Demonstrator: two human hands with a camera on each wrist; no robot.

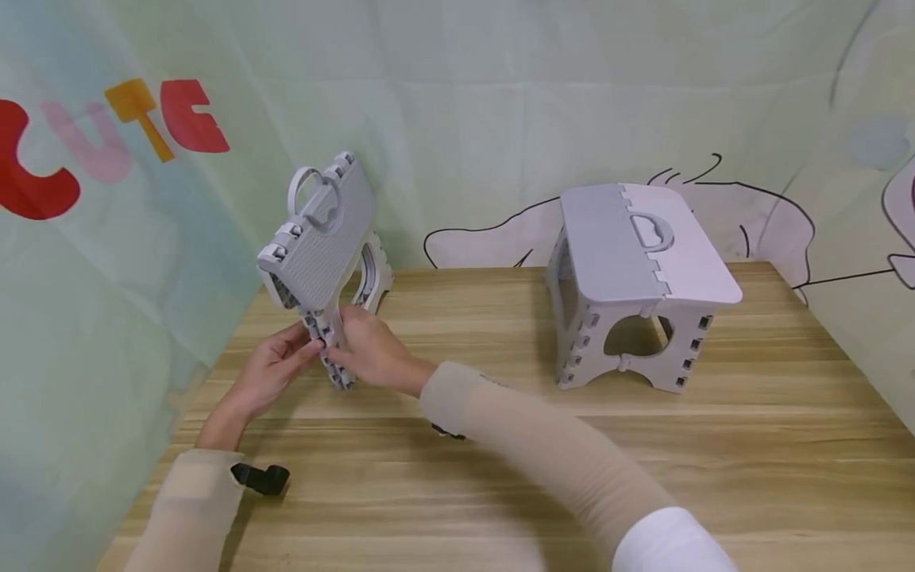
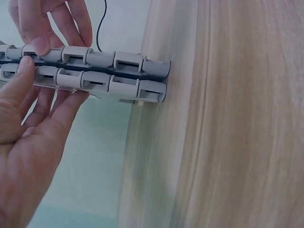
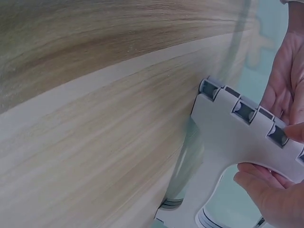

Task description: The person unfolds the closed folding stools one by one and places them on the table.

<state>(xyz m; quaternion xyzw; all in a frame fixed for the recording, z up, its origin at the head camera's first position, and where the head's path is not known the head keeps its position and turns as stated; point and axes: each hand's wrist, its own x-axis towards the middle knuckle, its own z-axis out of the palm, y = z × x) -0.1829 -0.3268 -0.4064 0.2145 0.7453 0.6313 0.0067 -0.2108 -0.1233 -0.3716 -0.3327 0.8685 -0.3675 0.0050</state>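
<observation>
A partly folded grey folding step stool (image 1: 332,238) stands on the table at the left, its seat folded up and its loop handle on top. My left hand (image 1: 275,367) pinches the near leg panel's hinged edge; in the left wrist view its thumb lies on the hinge knuckles (image 2: 99,80) and its fingers are on the side below. From the other side my right hand (image 1: 372,345) grips the same leg panel, with fingers through its cut-out in the right wrist view, where the white leg panel (image 3: 228,133) shows. A narrow gap runs between the two folded halves.
At the right of the wooden table (image 1: 443,461) stands a second folding step stool (image 1: 608,246), unfolded, with a flat seat and a handle in its middle. A printed cloth backdrop (image 1: 465,143) rises behind the table and along its sides.
</observation>
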